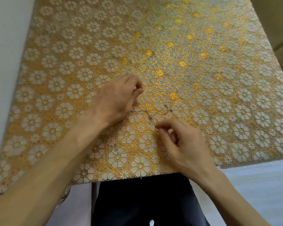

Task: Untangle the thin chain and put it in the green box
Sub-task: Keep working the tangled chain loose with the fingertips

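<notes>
Table (pixel 219 79): covered in gold cloth embossed with ringed flowers.
Left hand (pixel 119 98): fingers curled, thumb pressed to forefinger; whether a strand is pinched cannot be told.
Right hand (pixel 183 144): fingers loosely curled, tips just beside the chain; grip unclear.
Chain (pixel 149 115): thin, silvery, kinked, lying between both hands near the table's near edge.

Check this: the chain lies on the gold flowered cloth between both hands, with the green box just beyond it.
Wrong on the box: the head view shows no green box anywhere. The rest holds: the chain lies on the gold flowered cloth between the left hand and the right hand.
</notes>
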Demonstrator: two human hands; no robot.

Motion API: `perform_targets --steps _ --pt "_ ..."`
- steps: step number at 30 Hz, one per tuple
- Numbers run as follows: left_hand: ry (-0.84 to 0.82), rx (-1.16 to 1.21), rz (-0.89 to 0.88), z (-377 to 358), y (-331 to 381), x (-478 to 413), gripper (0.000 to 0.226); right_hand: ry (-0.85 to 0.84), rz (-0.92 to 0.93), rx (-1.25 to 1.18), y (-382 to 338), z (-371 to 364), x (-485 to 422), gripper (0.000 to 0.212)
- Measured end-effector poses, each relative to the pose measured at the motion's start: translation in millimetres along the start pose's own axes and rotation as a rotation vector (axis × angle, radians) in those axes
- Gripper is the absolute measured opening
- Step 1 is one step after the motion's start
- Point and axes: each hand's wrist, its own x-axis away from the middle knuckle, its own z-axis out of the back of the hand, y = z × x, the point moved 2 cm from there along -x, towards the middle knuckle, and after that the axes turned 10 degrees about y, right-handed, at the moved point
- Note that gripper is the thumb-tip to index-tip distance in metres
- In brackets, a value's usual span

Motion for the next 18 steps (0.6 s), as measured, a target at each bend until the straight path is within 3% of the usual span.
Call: perform_targets --steps 3,8,13,18 --pt "0.043 0.067 0.099 11.3 -1.8 9.1 0.014 -0.022 0.034 0.045 1.2 -0.4 3.4 0.011" --pt "0.057 0.108 0.119 20.5 12.5 26.0 0.011 -0.043 0.089 0.154 -2.7 0.9 3.6 0.012" --pt "0.113 0.145 0.129 32.2 27.7 55.8 0.013 -0.064 0.096 0.205 -5.2 4.4 2.9 0.011" --pt "0.063 0.106 0.163 33.6 30.3 85.2 0.018 -0.096 0.093 0.193 -5.8 4.9 0.1 0.013"
